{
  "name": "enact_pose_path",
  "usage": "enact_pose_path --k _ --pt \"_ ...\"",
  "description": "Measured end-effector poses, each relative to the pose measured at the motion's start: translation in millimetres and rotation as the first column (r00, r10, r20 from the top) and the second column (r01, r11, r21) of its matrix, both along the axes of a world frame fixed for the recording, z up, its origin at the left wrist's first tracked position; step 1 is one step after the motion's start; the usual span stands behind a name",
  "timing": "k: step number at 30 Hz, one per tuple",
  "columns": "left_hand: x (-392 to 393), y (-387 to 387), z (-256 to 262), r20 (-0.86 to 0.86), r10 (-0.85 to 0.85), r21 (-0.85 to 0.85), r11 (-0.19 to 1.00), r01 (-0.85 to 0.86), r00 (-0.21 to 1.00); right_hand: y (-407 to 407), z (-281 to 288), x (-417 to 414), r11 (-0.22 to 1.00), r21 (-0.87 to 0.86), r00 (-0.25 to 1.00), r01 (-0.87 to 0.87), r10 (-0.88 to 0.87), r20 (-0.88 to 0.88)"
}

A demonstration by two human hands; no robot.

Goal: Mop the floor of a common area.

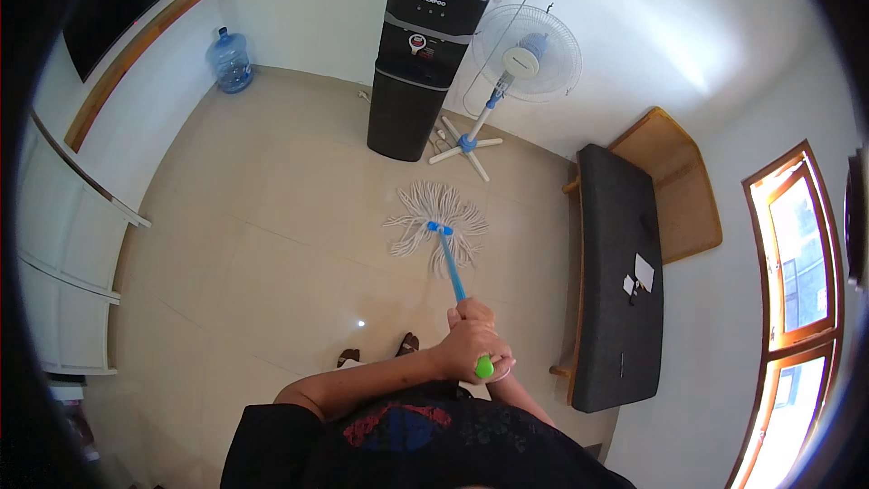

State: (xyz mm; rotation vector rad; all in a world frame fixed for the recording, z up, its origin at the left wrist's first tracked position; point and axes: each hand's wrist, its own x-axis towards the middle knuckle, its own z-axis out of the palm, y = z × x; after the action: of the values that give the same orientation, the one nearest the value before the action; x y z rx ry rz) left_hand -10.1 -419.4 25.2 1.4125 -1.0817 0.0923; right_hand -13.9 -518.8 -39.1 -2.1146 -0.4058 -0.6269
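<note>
A string mop (441,207) with pale strands lies spread on the tiled floor, its blue clamp near the middle of the strands. Its blue handle (453,272) slopes up towards me. My left hand (468,350) is closed around the top of the handle, beside the green end cap (484,367). Just below it on the handle, my right hand (475,312) grips too, partly hidden behind the left. Both hands are close together in front of my black shirt.
A black water dispenser (428,61) and a white-blue standing fan (523,62) stand by the far wall. Cables lie near their bases. To the right is a dark-cushioned wooden bench (614,339) with papers on it; at left, white cabinets (68,183) and a blue water bottle (232,62).
</note>
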Motion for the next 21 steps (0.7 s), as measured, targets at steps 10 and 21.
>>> enact_pose_path --k 10,21 --pt "-13 10 48 0.077 0.113 0.204 0.971 -0.126 0.991 35 57 -28 0.968 0.116 0.932 0.221 -0.175 -0.318" --pt "-38 45 25 0.158 0.261 0.074 0.959 -0.275 0.952 64 31 -35 0.967 0.223 0.949 -0.122 0.180 -0.260"
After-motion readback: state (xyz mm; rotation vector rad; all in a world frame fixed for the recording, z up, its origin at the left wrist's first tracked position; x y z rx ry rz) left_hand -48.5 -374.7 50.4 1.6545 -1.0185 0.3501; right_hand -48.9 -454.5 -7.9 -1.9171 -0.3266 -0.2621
